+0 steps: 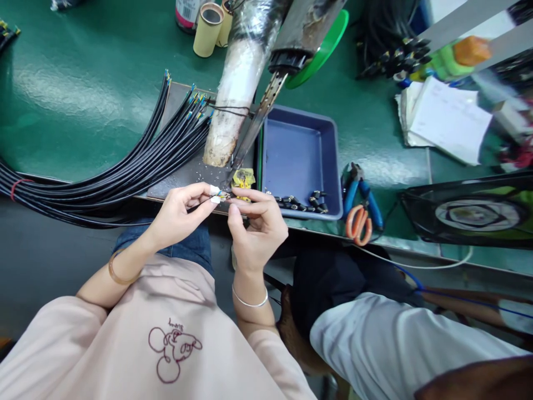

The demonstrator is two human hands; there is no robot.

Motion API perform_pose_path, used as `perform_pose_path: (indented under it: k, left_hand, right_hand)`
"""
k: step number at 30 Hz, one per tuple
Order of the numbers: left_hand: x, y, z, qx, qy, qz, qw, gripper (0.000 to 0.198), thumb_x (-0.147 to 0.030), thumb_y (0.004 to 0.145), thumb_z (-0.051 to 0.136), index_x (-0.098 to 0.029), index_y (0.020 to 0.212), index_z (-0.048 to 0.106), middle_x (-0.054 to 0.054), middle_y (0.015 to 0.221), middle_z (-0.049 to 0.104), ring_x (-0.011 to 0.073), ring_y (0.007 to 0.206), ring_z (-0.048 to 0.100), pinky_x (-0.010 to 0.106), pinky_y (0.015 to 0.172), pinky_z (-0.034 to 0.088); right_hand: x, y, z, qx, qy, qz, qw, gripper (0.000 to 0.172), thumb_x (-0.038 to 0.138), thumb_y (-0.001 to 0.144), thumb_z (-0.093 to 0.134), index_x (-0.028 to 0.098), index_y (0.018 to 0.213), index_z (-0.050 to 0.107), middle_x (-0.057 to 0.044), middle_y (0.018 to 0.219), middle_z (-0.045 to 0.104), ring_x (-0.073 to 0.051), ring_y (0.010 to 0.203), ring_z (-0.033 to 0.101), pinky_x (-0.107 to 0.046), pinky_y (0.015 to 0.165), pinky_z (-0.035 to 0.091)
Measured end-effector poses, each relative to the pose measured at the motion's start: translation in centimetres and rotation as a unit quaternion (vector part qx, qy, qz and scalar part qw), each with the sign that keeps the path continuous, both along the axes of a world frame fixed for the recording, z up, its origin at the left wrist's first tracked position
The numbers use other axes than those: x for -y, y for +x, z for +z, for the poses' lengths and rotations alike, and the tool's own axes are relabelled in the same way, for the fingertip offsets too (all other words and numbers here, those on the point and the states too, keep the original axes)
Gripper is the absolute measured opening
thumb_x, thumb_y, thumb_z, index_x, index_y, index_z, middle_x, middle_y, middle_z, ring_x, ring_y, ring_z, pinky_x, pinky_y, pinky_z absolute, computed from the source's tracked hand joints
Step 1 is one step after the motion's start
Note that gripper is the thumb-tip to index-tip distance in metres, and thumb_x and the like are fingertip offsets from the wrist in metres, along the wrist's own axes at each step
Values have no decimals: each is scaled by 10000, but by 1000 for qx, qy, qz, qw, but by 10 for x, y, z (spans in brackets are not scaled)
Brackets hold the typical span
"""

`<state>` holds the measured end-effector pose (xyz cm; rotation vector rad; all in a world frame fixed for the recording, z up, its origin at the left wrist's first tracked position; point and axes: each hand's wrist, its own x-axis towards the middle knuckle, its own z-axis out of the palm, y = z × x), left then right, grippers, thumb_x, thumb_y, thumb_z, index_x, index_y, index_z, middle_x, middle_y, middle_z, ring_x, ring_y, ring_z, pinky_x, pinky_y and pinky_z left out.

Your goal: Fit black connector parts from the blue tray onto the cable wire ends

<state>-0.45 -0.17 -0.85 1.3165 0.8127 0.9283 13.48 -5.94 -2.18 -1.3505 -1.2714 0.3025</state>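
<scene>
My left hand (183,214) pinches the end of a black cable, where thin coloured wires (224,194) stick out between finger and thumb. Facing it, my right hand (259,228) is closed at the fingertips on a small connector at the tips of those wires; its details are too small to make out. The soldering iron (260,111) slants down from above, its tip just beyond my fingers. Just behind my right fingers sits a yellow sponge-like piece (244,178). Left of my hands, a bundle of black cables (125,175) lies with its stripped ends on a grey board (179,180).
A blue-grey tray (300,119) holds several black connectors (318,201) at its near edge. Right of it lie blue-handled pliers (362,191) and orange-handled scissors (358,225). A wrapped tube (235,94) hangs over the board. Papers (449,119) and a black fan-like box (474,214) stand right. A co-worker (375,339) sits close at right.
</scene>
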Motion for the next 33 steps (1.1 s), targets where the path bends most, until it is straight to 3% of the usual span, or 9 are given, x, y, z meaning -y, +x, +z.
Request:
perform_pose_path:
  k: [12,33]
  left_hand:
    - [-6,3,-1,28,17,10,999,130,-263,840,709,-141,864,672,-8,734,646,69,596,538,175,564,461]
    - [-8,4,3,35,20,14,999,139,-276,858,719,-143,843,683,1,762,665,82,651,592,171,608,495]
  right_hand:
    - [-9,0,4,28,47,18,998,151,91,859,667,223,805,618,-24,1020,737,-156,889,735,-320,775,667]
    - [-17,0,8,45,56,13,997,144,106,856,683,222,796,621,-28,1004,724,-172,919,724,-344,751,682]
